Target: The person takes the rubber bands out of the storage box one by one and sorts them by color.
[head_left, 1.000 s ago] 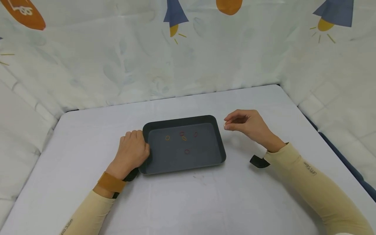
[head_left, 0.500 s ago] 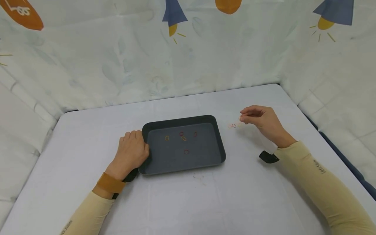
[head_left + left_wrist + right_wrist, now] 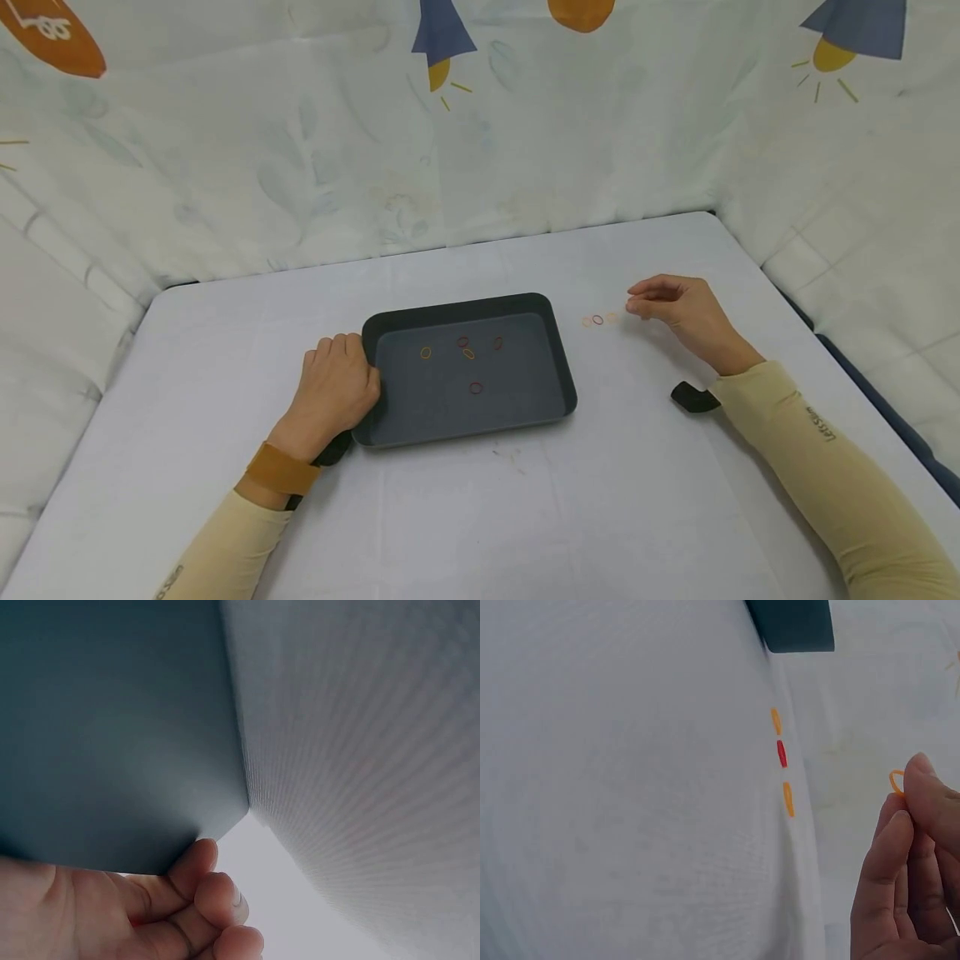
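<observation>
A dark grey tray (image 3: 465, 417) lies on the white table with several small red and yellow rubber bands (image 3: 468, 354) inside. My left hand (image 3: 337, 387) grips the tray's left side, fingers curled over the wall; the left wrist view shows its fingertips (image 3: 196, 859) against the tray's outer face. To the right of the tray, three rubber bands lie in a row: a yellow one (image 3: 776, 721), a red one (image 3: 782, 754) and another yellow one (image 3: 788, 799). Just right of this row, my right hand (image 3: 678, 312) pinches a yellow-orange rubber band (image 3: 896, 781) between thumb and fingers, raised above the table.
White cloth covers the table (image 3: 450, 525). A patterned curtain (image 3: 360, 150) hangs behind the far edge and along both sides. Faint marks (image 3: 510, 460) show on the cloth in front of the tray.
My right hand has moved right, away from the tray, and the row of bands on the table has come into sight. The left hand and tray have stayed put.
</observation>
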